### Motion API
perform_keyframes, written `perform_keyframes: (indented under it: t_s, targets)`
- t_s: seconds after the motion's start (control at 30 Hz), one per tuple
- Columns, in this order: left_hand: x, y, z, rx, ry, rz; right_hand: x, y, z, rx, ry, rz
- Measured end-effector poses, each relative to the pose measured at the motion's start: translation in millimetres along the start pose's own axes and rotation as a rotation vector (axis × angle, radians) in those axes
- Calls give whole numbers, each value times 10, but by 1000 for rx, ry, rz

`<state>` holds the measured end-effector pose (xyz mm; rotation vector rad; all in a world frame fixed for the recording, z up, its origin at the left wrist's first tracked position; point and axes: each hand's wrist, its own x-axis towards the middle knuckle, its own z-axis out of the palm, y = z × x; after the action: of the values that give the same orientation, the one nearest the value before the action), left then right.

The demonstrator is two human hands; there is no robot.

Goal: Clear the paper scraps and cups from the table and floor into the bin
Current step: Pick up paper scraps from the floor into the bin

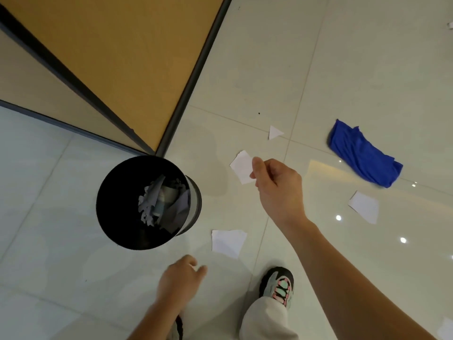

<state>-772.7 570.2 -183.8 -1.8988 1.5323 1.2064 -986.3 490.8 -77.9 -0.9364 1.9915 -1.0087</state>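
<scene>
**Scrap pinched, bin to the left**

Nearest me, my left hand (181,283) hangs loosely curled and holds nothing, with bare tile to its left. Just beyond it lies a floor scrap (229,242). Further out, my right hand (277,182) pinches a white paper scrap (241,166). The black bin (115,192), part-filled with paper, stands left of that hand by the table (122,57) corner. A square scrap (364,207) and blue cloth (362,158) lie to its right, and a triangular scrap (274,132) beyond. The frame cuts off an edge scrap (446,330).
</scene>
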Motion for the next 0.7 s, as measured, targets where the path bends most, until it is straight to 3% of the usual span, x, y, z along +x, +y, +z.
perform_keyframes:
  t_s: [0.07,0.33,0.43,0.5,0.6,0.7]
  targets:
    - [125,229,136,152,-57,58,145,80,-12,-8,-17,-28]
    - [1260,571,944,116,-63,-126,766,858,302,-35,-1,-112]
    - [1556,540,1302,229,-45,-105,946,1216,389,-74,10,-106]
    - [1664,494,1533,270,84,28,1056,1396,426,-98,1,-76]
    - [1908,249,1878,214,74,240,1211,1534,515,-69,6,-79]
    - [2035,82,1981,278,367,531,1319,1569,650,-23,12,-101]
